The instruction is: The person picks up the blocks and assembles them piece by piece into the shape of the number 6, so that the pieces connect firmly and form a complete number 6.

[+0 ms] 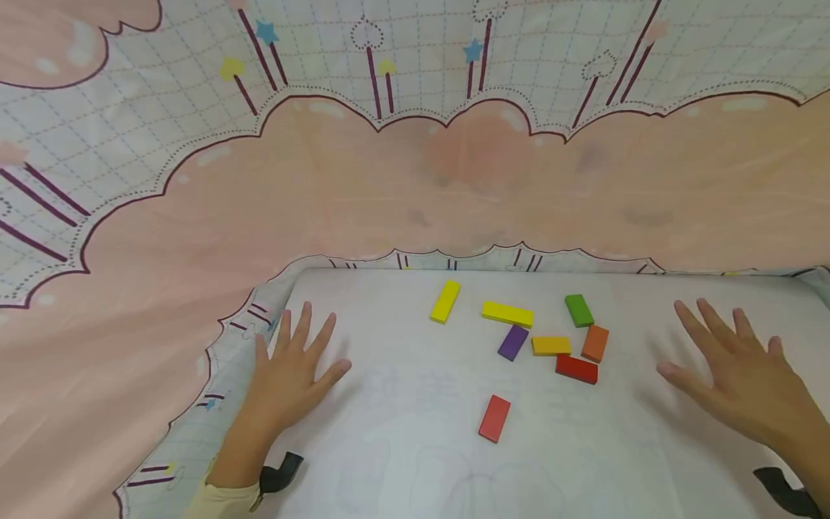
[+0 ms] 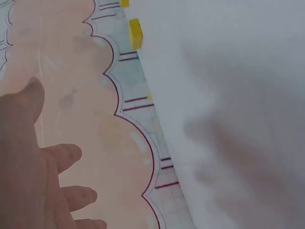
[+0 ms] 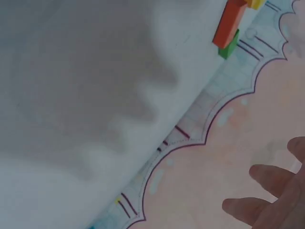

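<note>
My left hand [image 1: 292,375] hovers with spread fingers over the left side of the white surface, holding nothing. On the opposite side, my right hand [image 1: 739,375] is spread too, with nothing in it. Between them lie coloured blocks: a yellow block [image 1: 445,302], a longer-looking yellow block [image 1: 508,314], a purple block [image 1: 513,342], an orange-yellow block [image 1: 551,346], a green block [image 1: 579,310], an orange block [image 1: 594,343] and a dark red block [image 1: 576,369]. Closer to me lies a lighter red block [image 1: 495,419]. Neither hand touches any block.
The white tabletop [image 1: 389,447] ends at a patterned cloth [image 1: 389,187] with pink cloud shapes, which rises behind it and along the left. Dark straps [image 1: 281,472] show at both wrists. Shadows of the hands fall on the tabletop.
</note>
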A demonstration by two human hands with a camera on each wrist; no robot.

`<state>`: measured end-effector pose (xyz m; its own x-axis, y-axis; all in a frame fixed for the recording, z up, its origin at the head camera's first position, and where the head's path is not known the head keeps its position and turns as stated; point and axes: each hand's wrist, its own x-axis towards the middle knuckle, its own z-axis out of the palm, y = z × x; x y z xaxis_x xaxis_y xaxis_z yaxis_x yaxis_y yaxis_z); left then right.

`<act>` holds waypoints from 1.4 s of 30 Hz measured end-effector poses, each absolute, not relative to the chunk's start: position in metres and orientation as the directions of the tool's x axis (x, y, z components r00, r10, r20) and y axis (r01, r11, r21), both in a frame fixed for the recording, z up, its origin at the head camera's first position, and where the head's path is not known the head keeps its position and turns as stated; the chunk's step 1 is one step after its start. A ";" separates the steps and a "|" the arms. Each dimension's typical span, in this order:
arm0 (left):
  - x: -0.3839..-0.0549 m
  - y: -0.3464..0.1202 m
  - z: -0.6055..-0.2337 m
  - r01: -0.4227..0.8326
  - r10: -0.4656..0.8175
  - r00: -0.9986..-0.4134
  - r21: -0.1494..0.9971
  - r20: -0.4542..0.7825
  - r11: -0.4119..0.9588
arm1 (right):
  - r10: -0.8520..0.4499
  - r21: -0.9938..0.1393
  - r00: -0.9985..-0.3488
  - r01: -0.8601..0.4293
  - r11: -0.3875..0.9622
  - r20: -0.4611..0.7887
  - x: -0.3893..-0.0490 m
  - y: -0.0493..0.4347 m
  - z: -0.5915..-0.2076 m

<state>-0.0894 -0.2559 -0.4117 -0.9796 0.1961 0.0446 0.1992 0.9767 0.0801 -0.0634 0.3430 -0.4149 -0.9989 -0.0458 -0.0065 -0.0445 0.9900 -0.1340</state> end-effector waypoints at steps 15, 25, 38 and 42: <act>-0.100 -0.205 -0.425 0.269 0.240 -0.961 0.279 0.135 0.922 | -0.166 -0.297 -0.986 -0.152 0.943 -0.022 -0.088 0.299 -0.418; -0.120 -0.163 -0.430 0.162 0.147 -0.987 0.510 0.070 0.845 | -0.192 -0.466 -0.981 -0.172 0.868 0.005 -0.119 0.264 -0.429; -0.165 -0.126 -0.450 0.088 0.111 -0.994 0.580 -0.004 0.810 | -0.166 -0.544 -0.983 -0.095 0.834 -0.083 -0.160 0.217 -0.442; -0.179 -0.121 -0.456 0.050 0.095 -0.994 0.598 -0.044 0.800 | -0.151 -0.553 -0.980 -0.055 0.831 -0.130 -0.172 0.208 -0.442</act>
<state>-0.1792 -0.1206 -0.4563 -0.9945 0.0950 -0.0442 0.0499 0.8002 0.5977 -0.1718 0.2081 -0.4416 -0.9799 -0.1515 -0.1300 -0.0551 0.8310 -0.5535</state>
